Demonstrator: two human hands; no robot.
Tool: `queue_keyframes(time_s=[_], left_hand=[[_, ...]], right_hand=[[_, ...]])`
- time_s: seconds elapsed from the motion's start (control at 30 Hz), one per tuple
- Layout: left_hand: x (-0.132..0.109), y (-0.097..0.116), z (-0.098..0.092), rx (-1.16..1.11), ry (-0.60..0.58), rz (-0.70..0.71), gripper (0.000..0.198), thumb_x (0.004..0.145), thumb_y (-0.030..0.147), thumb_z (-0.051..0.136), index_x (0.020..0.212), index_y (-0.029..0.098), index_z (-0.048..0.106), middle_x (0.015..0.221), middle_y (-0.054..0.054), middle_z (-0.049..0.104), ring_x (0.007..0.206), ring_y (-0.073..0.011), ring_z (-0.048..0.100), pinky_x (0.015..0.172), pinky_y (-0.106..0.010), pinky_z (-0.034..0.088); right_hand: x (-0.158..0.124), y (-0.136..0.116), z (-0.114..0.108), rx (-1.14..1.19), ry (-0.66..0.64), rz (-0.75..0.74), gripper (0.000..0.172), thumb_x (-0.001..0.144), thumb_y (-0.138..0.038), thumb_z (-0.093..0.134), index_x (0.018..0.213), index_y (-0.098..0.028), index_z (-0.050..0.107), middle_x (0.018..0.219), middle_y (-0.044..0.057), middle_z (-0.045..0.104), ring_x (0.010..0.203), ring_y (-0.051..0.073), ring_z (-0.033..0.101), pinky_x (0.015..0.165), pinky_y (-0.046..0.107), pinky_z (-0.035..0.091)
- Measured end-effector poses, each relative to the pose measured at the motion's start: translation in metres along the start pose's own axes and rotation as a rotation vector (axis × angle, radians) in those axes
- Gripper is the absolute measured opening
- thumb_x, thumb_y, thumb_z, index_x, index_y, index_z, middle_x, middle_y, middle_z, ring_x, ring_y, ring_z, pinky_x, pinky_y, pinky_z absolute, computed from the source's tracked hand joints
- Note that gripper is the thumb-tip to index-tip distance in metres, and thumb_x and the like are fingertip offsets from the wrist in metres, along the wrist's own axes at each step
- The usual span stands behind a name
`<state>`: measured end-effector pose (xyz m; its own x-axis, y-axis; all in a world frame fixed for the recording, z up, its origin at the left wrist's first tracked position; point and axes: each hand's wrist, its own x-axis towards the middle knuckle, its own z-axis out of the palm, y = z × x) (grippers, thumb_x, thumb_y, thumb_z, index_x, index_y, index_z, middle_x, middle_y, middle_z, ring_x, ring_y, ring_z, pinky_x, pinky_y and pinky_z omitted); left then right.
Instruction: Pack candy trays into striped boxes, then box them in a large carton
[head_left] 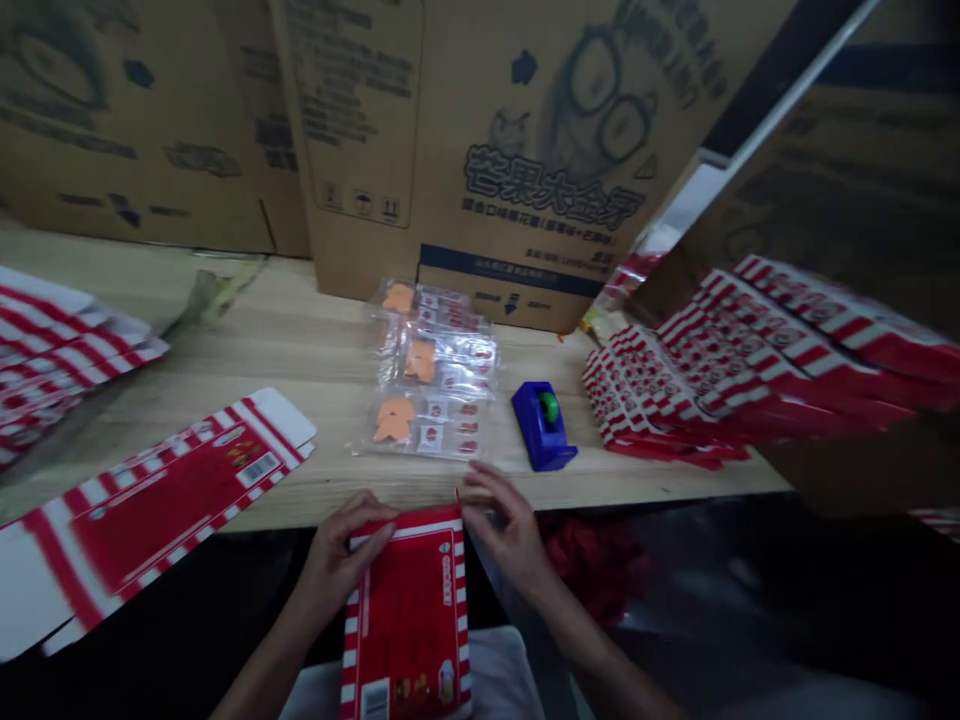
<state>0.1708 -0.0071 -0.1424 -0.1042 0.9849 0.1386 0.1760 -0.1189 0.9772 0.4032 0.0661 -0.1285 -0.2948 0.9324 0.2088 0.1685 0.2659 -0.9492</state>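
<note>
Red carton seemingly between both hands

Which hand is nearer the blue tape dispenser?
Right. The right hand sits just below and left of the tape dispenser; the left hand is farther left, across the red box.

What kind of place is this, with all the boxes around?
Probably a small packing workshop: big shipping cartons stand along a wooden table, flat red-and-white striped cartons lie stacked, and both hands hold one such red box.
</note>
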Motion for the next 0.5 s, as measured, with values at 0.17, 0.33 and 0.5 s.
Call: queue_keyframes(time_s=[0.17, 0.33, 0.5], left_hand=[[0.007, -0.001, 0.009, -0.036, -0.062, -0.017, 0.017, 0.083, 0.032, 0.065, 0.074, 0.018, 0.070, 0.077, -0.003, 0.061, 0.074, -0.0170, 0.058, 0.072, -0.028, 0.044], [0.008, 0.004, 0.011, -0.049, -0.023, -0.034, 0.022, 0.082, 0.035, 0.065, 0.070, 0.018, 0.068, 0.077, -0.004, 0.062, 0.075, -0.0175, 0.059, 0.071, -0.028, 0.045], [0.006, 0.003, 0.009, -0.068, 0.010, -0.026, 0.018, 0.080, 0.032, 0.067, 0.069, 0.018, 0.067, 0.079, -0.004, 0.064, 0.077, -0.0181, 0.061, 0.072, -0.028, 0.045]], right_hand=[[0.039, 0.025, -0.093, -0.159, 0.626, 0.019, 0.024, 0.077, -0.040, 0.066, 0.089, -0.018, 0.066, 0.098, 0.007, 0.063, 0.084, 0.018, 0.058, 0.067, 0.027, 0.047], [0.062, 0.047, -0.123, -0.121, 0.534, 0.182, 0.028, 0.060, -0.042, 0.074, 0.063, -0.015, 0.068, 0.061, 0.001, 0.061, 0.055, 0.014, 0.051, 0.049, 0.024, 0.038], [0.063, 0.054, -0.110, 0.013, 0.596, 0.223, 0.027, 0.053, -0.040, 0.077, 0.058, -0.016, 0.067, 0.055, 0.000, 0.059, 0.050, 0.012, 0.048, 0.045, 0.023, 0.036]])
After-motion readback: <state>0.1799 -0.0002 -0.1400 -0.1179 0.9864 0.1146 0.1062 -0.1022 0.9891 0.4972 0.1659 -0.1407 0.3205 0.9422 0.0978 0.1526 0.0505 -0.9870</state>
